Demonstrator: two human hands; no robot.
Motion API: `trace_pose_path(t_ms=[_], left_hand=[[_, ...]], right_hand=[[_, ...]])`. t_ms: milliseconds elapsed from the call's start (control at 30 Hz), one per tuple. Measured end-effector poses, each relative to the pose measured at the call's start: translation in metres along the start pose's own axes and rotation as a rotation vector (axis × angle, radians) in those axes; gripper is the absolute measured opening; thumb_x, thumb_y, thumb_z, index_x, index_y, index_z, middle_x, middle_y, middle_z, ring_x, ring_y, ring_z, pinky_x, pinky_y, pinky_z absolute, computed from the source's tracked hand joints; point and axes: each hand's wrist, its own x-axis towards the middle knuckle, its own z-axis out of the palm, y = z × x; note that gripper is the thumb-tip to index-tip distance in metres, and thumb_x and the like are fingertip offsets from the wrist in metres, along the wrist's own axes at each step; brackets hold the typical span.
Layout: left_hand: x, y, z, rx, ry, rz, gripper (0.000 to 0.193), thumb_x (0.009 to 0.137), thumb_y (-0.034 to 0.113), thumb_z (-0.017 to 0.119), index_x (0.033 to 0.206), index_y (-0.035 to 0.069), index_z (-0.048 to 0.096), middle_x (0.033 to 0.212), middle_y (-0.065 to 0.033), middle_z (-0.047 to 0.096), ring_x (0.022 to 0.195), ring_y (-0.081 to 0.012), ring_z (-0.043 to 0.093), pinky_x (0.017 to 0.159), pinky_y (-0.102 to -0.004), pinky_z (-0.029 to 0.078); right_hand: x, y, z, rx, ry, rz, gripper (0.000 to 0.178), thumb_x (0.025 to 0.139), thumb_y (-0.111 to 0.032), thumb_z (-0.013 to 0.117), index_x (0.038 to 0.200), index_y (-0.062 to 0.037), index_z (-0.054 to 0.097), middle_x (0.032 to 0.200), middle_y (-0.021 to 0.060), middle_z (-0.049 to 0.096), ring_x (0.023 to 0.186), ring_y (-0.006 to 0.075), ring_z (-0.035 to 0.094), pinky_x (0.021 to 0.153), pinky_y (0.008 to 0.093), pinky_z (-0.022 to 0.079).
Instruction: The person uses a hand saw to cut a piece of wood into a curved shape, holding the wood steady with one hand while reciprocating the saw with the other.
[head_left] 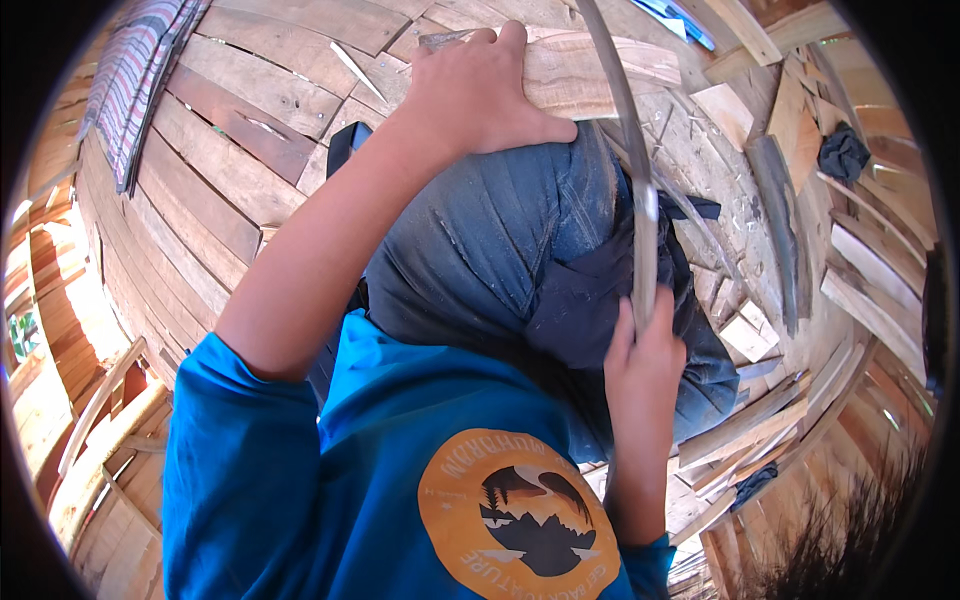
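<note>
My left hand (475,90) is pressed over the left end of a pale wooden piece (590,75), fingers over its far side and thumb stretched to the right along the near edge. The wood lies just beyond my bent legs in dark blue trousers (480,220). Low on the right, my right hand (645,355) is closed around the lower end of a long, narrow, slightly curved knife (643,200). Its blade rises past my knee and crosses in front of the wood, leaving the frame at the top. Whether blade and wood touch, I cannot tell.
Wooden planks (250,80) form the floor. A striped cloth (135,90) hangs or lies at the far left. Offcuts and chips surround me on the right, with a dark log strip (778,230), a black cloth (843,153) and stacked slats (750,430). Something blue (690,25) lies at the top.
</note>
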Motion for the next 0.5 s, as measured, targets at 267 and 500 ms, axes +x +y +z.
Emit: trace_pose_path(t_ms=[267, 500], left_hand=[[-0.005, 0.006, -0.004, 0.057, -0.008, 0.05, 0.093, 0.058, 0.063, 0.073, 0.126, 0.003, 0.057, 0.112, -0.0205, 0.067, 0.106, -0.0387, 0.066, 0.098, -0.0573, 0.04], [0.001, 0.003, -0.002, -0.013, -0.023, -0.038, 0.092, 0.058, 0.063, 0.074, 0.126, 0.003, 0.057, 0.113, -0.0195, 0.067, 0.107, -0.0383, 0.065, 0.097, -0.0561, 0.04]], right_hand=[[0.007, -0.001, 0.009, 0.046, 0.023, 0.008, 0.018, 0.099, -0.011, 0.054, 0.114, -0.0032, 0.049, 0.067, 0.0267, 0.06, 0.064, 0.0461, 0.063, 0.051, 0.0527, 0.045], [-0.037, 0.011, -0.012, 0.004, 0.026, 0.037, 0.018, 0.098, -0.01, 0.056, 0.114, -0.0042, 0.05, 0.065, 0.0253, 0.059, 0.064, 0.0455, 0.063, 0.051, 0.0518, 0.045]])
